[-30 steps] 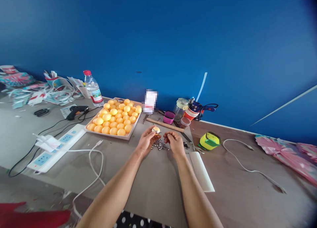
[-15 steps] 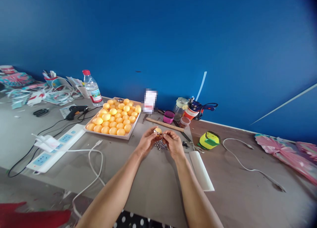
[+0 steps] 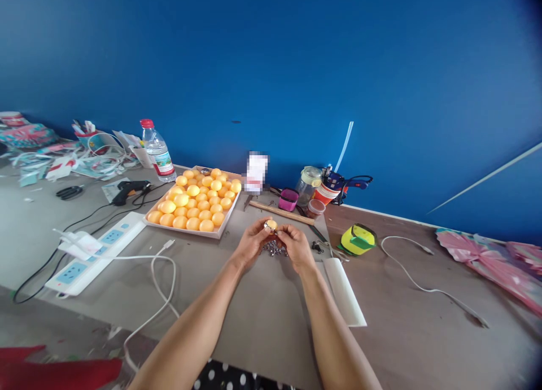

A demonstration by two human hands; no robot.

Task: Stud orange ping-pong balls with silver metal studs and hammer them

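Orange ball (image 3: 271, 224) sits clasped in the left hand (image 3: 253, 239), just by a heap of metal bits (image 3: 275, 248). The right hand (image 3: 296, 245) meets it, though from where I stand I can't tell whether its fingers pinch anything. Too hard a squeeze might dent it; a slack hold could drop it.

Worktop (image 3: 262, 316), left side: white power strip (image 3: 91, 264) carries a white adapter (image 3: 79, 245); black glue gun (image 3: 126, 192) lies beyond, near a red-capped bottle (image 3: 158, 152). Rear: purple container (image 3: 288, 200) stands beside a lidded jar (image 3: 305, 191). Right side: white cable (image 3: 427, 290) lies between yellow-and-green container (image 3: 357, 240) and pink bundle (image 3: 483, 261).
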